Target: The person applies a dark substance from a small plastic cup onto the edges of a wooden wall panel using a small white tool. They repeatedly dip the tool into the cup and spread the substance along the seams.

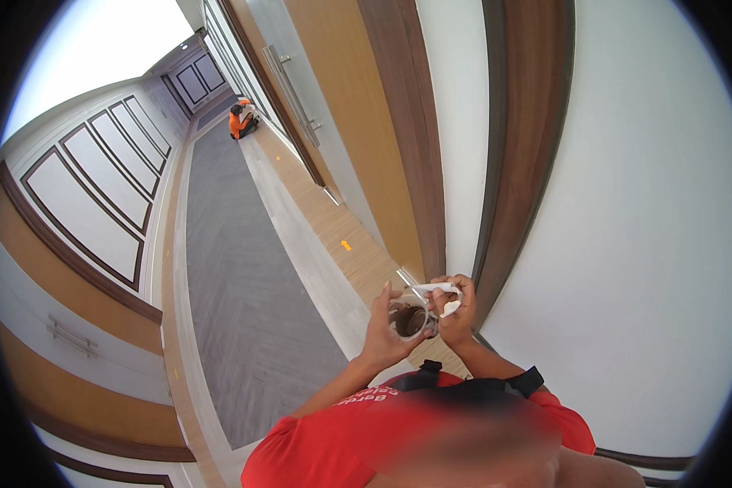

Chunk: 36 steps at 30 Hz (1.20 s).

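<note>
Clear cup in my left hand [384, 335], thin white item [441, 286] in my right hand [461, 325].
My left fingers curl part-way around the clear cup [408, 337], its mouth turned up (brown matter [411, 322] shows inside, kind unclear); my right fingers are nearly closed, pinching the thin white item. The cup lies just left of the right fingers; the item's upper length runs roughly left-right in view, tip toward the cup. I cannot tell whether the right fingers touch the cup. Count: two hands, one cup, two white portions (possibly one folded piece), one seated co-worker [238, 124].
</note>
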Tool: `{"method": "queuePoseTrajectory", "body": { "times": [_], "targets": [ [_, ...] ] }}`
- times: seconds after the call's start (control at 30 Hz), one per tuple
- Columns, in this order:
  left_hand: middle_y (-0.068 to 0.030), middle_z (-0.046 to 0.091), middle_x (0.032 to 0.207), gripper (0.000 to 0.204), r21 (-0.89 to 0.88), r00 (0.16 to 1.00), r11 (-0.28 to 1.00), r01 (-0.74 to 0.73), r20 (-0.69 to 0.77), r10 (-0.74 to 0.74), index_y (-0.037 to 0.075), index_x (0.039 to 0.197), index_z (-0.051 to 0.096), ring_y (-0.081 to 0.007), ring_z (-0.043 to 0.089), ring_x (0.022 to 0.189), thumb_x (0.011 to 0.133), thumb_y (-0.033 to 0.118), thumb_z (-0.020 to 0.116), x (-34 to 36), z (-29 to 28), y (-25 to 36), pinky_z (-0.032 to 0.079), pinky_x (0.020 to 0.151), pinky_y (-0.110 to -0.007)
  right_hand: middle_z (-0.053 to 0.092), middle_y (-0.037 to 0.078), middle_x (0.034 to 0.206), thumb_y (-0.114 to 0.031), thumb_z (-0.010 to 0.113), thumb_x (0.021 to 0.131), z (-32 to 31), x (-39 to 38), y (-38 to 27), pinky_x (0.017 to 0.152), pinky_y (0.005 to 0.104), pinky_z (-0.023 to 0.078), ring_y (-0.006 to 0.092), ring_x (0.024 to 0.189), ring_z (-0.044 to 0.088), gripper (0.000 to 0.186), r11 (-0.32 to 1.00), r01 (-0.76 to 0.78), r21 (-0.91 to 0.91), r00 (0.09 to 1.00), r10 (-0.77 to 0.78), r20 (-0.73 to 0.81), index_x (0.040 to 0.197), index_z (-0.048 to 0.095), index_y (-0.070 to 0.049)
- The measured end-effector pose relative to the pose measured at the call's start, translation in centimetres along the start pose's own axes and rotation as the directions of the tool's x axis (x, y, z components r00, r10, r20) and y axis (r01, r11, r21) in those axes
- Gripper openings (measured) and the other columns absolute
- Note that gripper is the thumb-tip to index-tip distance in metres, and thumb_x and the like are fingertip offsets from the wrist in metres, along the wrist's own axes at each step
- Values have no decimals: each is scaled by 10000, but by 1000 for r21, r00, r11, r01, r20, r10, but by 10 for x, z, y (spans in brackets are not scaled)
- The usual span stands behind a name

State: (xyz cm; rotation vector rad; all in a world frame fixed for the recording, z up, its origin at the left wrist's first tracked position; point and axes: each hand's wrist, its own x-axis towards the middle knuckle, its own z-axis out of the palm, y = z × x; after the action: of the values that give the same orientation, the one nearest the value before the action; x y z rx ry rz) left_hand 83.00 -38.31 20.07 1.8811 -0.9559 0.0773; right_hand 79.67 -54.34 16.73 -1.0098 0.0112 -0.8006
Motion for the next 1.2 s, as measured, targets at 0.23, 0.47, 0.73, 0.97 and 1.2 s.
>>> {"method": "queuePoseTrajectory", "body": {
  "times": [0.23, 0.47, 0.73, 0.97, 1.2],
  "targets": [
    [-193, 420, 1407, 1328, -70, 989, 987, -147, 0, 147, 30, 1619, -24, -286, 596, 1194, 723, 129, 951, 22, -9, -5, 547, 983, -407, 639, 125, 1097, -24, 607, 1006, 24, 12, -2, 685, 235, 534, 127, 835, 667, 272, 998, 38, -52, 988, -45, -150, 1208, 426, -52],
    [-183, 360, 1443, 1429, -279, 975, 935, -220, -41, 217, 102, 1627, -100, -319, 559, 1247, 683, 104, 972, 32, -35, -15, 530, 1015, -442, 652, 135, 1112, -22, 604, 1009, 58, 15, -1, 713, 246, 547, 129, 825, 665, 279, 991, 52, -122, 982, -73, -177, 1222, 426, -50],
    [-153, 411, 1409, 1525, -455, 980, 877, -156, -182, 80, 90, 1619, -54, -318, 596, 1220, 565, 240, 1038, 26, -61, -43, 523, 1064, -437, 657, 143, 1108, -37, 632, 996, 98, 6, 24, 738, 271, 573, 130, 843, 668, 315, 999, 40, 19, 972, -35, -231, 1231, 424, -62],
    [-147, 444, 1405, 1495, -509, 975, 860, -38, -209, -81, 83, 1614, -6, -300, 584, 1260, 554, 221, 1038, 7, -76, -69, 514, 1081, -425, 655, 123, 1110, -57, 653, 992, 128, -8, 45, 767, 274, 571, 127, 929, 648, 315, 996, 81, -44, 961, -90, -263, 1215, 431, -57],
    [-200, 462, 1511, 1434, -610, 974, 792, 44, -150, -169, 26, 1628, 1, -299, 562, 1307, 613, 155, 1007, 7, -76, -58, 501, 1099, -415, 629, 134, 1156, -56, 657, 993, 117, -11, 54, 809, 275, 541, 141, 1002, 633, 330, 987, 99, -131, 972, -124, -200, 1230, 427, -48]
  ]
}}
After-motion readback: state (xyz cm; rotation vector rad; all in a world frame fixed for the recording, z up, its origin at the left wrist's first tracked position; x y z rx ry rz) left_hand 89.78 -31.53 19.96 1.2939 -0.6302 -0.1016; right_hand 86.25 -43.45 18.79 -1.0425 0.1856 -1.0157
